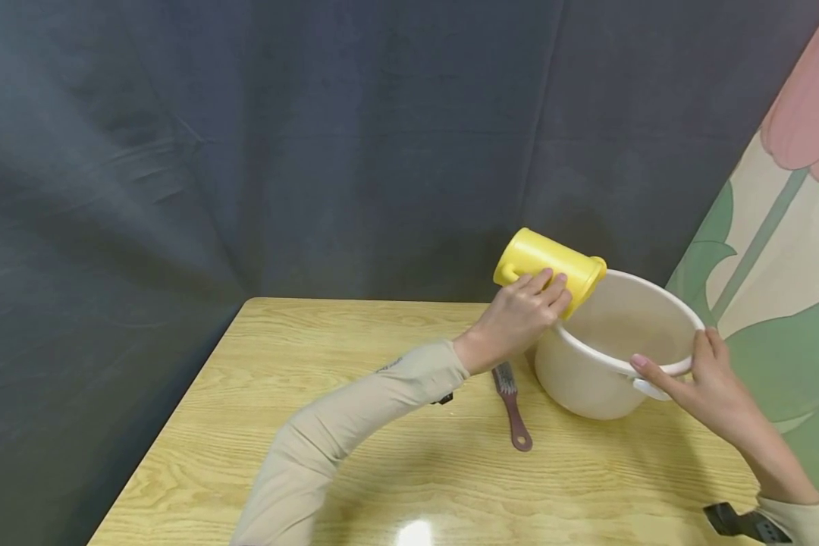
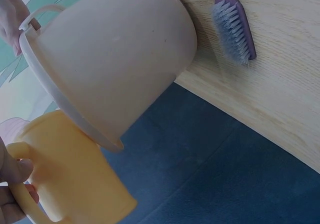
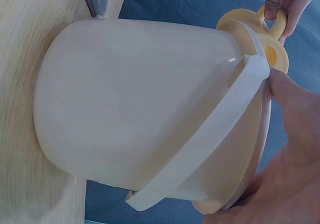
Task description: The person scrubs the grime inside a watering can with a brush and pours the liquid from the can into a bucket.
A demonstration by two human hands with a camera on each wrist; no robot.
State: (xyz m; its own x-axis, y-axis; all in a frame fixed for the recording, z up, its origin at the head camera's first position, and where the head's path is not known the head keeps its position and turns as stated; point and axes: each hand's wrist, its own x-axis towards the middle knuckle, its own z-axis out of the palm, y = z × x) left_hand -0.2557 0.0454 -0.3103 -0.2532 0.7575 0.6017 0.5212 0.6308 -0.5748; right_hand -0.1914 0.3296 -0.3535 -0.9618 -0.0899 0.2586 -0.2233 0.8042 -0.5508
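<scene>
My left hand (image 1: pixel 519 312) holds a yellow mug (image 1: pixel 549 256) by its handle. The mug lies tipped on its side at the bucket's left rim, its mouth turned toward the inside; its contents are hidden. On the table stands a cream-white bucket (image 1: pixel 583 379), its mouth facing up. My right hand (image 1: pixel 720 390) grips the bucket's right rim, thumb on the near side by the handle mount. Seen by the right wrist, the white bail handle (image 3: pixel 200 139) hangs down across the bucket's wall. The bucket's floor does not show clearly.
Left of the bucket, a brush (image 1: pixel 510 402) with a purple-brown handle and grey bristles lies on the wooden table (image 1: pixel 259 409). A dark curtain (image 1: pixel 382 152) hangs behind. To the right is a panel with a painted flower (image 1: pixel 764 205).
</scene>
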